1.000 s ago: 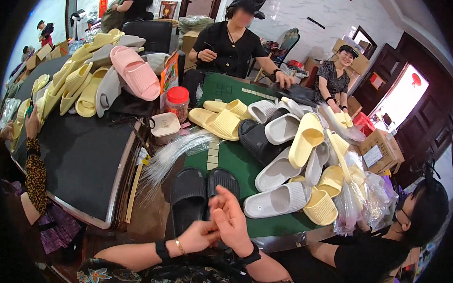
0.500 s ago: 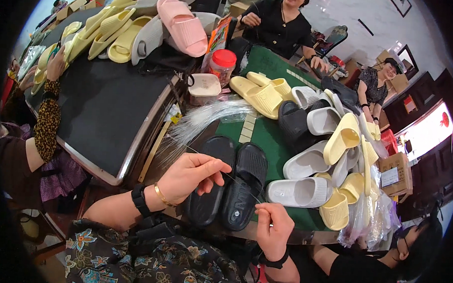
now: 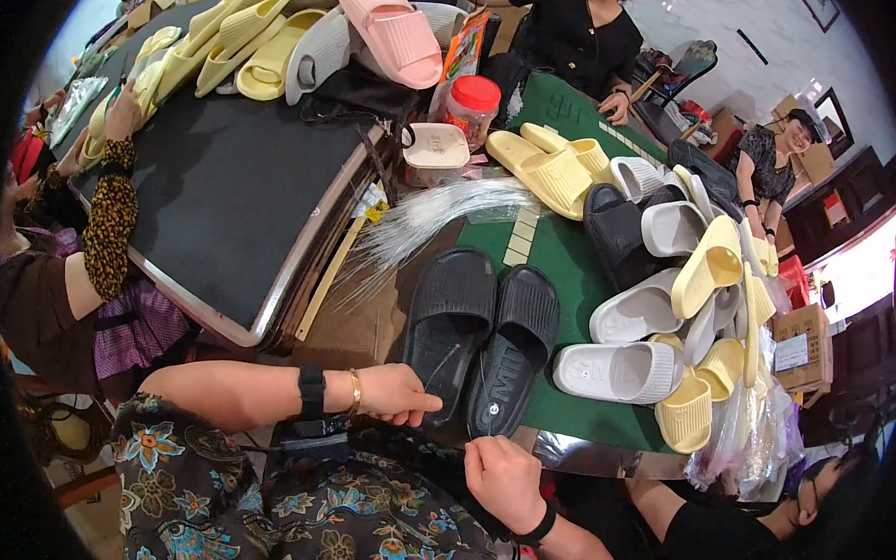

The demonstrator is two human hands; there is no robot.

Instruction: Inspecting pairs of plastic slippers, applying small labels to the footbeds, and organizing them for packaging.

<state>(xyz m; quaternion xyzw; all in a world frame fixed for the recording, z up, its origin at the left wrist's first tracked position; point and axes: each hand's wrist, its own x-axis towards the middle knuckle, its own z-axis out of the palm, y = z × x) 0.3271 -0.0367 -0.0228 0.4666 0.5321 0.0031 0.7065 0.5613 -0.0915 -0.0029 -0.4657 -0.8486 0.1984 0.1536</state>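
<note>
A pair of black slide slippers lies side by side before me, the left slipper (image 3: pixel 451 295) and the right slipper (image 3: pixel 522 327), toes pointing away. My left hand (image 3: pixel 397 393) is closed at the heel of the left one, pinching a thin clear plastic strand (image 3: pixel 444 367) that runs up over its footbed. My right hand (image 3: pixel 505 485) is closed below the right heel, with a bit of clear strand showing at its fingers. Whether both hands hold one strand, and how it passes the straps, I cannot make out.
A fan of loose clear strands (image 3: pixel 435 225) lies beyond the slippers. Yellow, grey and black slides pile up on the right, near a grey slide (image 3: pixel 617 372). A red-lidded jar (image 3: pixel 473 108) and lidded tub (image 3: pixel 437 153) stand behind. Co-workers sit around; one handles yellow slides at left.
Both hands have come down toward me, from above the footbeds to the slippers' heels. The strand stretched between them now lies lower. The whole view has shifted slightly.
</note>
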